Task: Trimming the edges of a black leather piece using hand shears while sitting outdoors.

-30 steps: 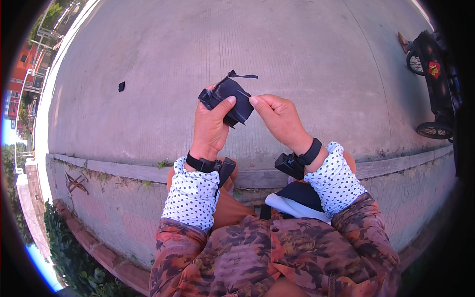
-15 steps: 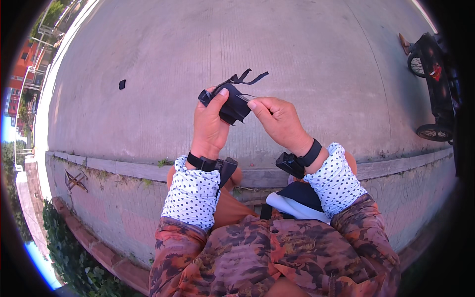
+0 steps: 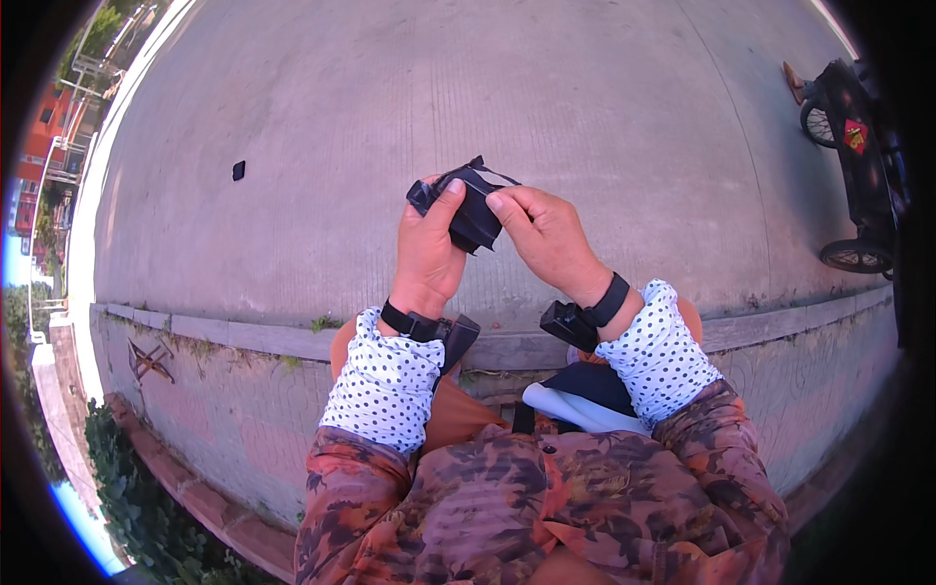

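Note:
My left hand [image 3: 426, 249] is closed round a folded piece of black cloth [image 3: 476, 219], its thumb pressed on top. Ragged edges hang from the lower side of the cloth, and a strip sticks up at its far side. My right hand [image 3: 551, 234] meets the cloth's right edge with thumb and forefinger pinched together. A thin pale line runs along the cloth toward that pinch; it is too fine to name. Both hands are held up in front of me, above the paving.
A small black object [image 3: 239, 171] lies on the concrete pavement [image 3: 322, 107] at left. A dark wheeled cart [image 3: 853, 166] stands at far right, a person's foot [image 3: 795, 82] beside it. A stone kerb [image 3: 258, 334] crosses before my knees. Dark and white cloth [image 3: 585, 395] lies at my lap.
My left hand has moved slightly right, bringing the cloth closer to my right hand. The loose strips that stretched out to the right now lie nearer the cloth.

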The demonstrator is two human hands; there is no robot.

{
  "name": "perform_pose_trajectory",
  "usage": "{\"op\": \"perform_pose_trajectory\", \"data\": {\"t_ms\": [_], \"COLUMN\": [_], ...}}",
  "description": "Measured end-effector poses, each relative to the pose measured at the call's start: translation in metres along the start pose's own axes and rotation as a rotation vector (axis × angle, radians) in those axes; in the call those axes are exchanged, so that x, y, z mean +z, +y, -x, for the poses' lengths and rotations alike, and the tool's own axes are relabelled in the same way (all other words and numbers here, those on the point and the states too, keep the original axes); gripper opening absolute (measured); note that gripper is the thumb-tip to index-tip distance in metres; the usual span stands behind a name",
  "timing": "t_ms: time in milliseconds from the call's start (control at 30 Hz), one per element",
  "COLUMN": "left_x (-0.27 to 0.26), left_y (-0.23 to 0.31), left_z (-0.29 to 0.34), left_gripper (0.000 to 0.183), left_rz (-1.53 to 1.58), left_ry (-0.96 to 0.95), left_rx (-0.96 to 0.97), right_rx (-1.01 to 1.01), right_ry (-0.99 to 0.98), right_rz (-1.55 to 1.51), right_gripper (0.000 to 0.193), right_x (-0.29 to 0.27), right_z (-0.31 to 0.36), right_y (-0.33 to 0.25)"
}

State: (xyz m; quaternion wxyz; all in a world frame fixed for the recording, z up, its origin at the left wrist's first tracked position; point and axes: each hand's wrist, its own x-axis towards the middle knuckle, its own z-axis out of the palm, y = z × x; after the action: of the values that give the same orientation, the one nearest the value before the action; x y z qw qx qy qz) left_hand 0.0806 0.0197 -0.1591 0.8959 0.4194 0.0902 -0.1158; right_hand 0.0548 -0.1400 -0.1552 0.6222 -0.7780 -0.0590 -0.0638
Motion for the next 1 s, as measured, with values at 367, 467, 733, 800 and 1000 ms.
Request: {"op": "perform_pose_trajectory", "data": {"t_ms": [367, 467, 733, 800, 1000], "left_x": [0.005, 0.004, 0.000, 0.004, 0.005], "left_y": [0.000, 0.002, 0.006, 0.007, 0.005], "left_z": [0.002, 0.001, -0.001, 0.001, 0.001], "left_gripper": [0.015, 0.020, 0.022, 0.022, 0.026], "left_rz": [0.013, 0.003, -0.047, -0.027, -0.012], "left_ry": [-0.005, 0.026, 0.065, 0.061, 0.042], "left_rx": [-0.014, -0.025, -0.014, -0.012, -0.027], "right_rx": [0.113, 0.107, 0.074, 0.093, 0.083], "right_ry": [0.004, 0.003, -0.006, -0.017, -0.018], "right_rz": [-0.105, -0.108, -0.094, -0.067, -0.086], "right_gripper": [0.029, 0.029, 0.030, 0.030, 0.032], "right_x": [-0.001, -0.001, 0.000, 0.000, 0.001], "right_z": [-0.002, -0.002, -0.001, -0.001, 0.000], "right_y": [0.007, 0.007, 0.011, 0.010, 0.005]}}
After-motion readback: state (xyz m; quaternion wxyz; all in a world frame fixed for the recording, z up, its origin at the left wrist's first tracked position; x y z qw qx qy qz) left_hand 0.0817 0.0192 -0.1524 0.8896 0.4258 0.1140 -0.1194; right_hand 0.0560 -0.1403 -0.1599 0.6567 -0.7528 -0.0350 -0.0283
